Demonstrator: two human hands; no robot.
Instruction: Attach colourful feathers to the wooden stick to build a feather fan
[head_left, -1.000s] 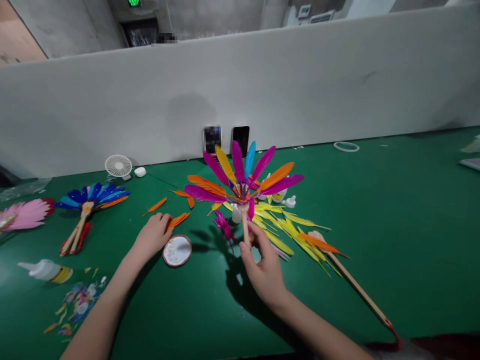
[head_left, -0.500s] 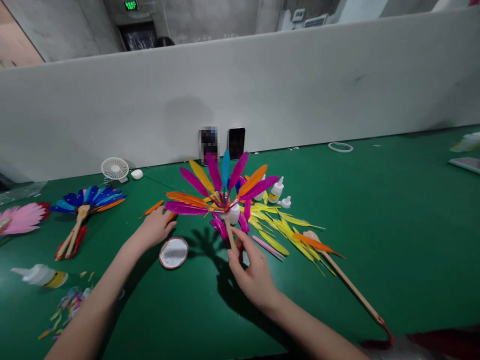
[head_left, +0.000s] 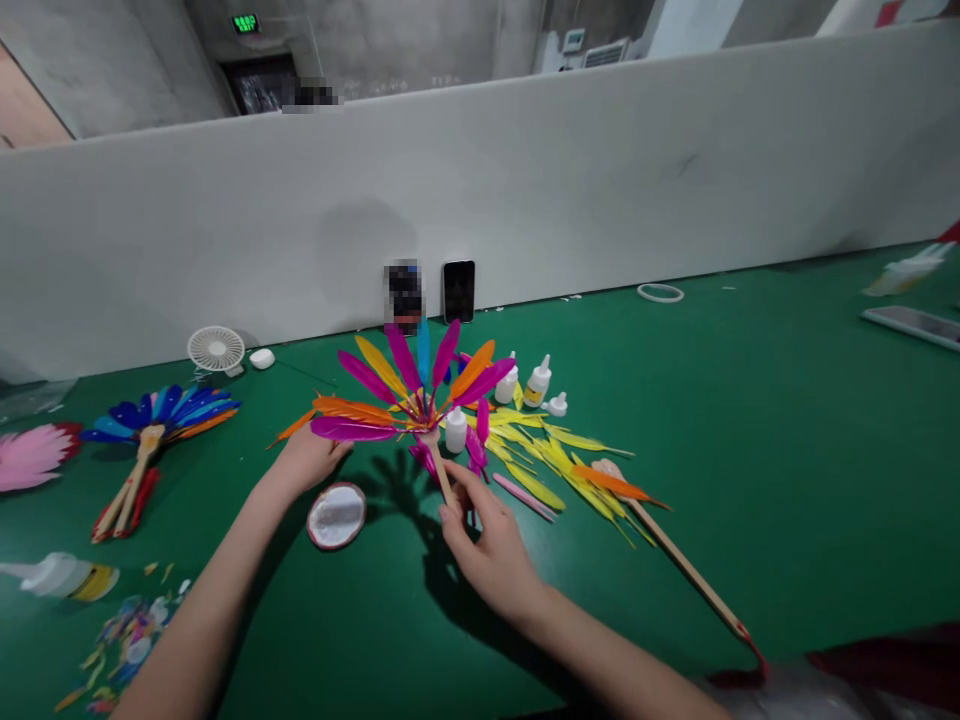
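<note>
My right hand [head_left: 491,545] pinches the wooden handle of a feather fan [head_left: 439,470], thumb and fingers closed on it. The fan stands upright over the table, with magenta, orange, yellow and blue feathers spread out from its top. My left hand [head_left: 306,458] rests low beside loose orange feathers [head_left: 289,430], left of the fan. Its fingertips are hidden behind the fan's orange and magenta feathers, so its grip does not show. Below it lies a round white dish [head_left: 337,516] with a red rim. Yellow feathers [head_left: 540,450] and pink tweezers [head_left: 525,497] lie to the right.
White glue bottles [head_left: 538,382] stand behind the yellow feathers. A wooden stick [head_left: 690,560] with an orange feather across it lies right. Left are a blue feather fan [head_left: 154,425], another glue bottle [head_left: 71,577] and scraps [head_left: 131,640]. A phone [head_left: 459,292] leans on the partition.
The view has shifted slightly, so most things sit further left. My left hand has moved further behind the fan's feathers, near the orange ones. My right hand keeps hold of the fan.
</note>
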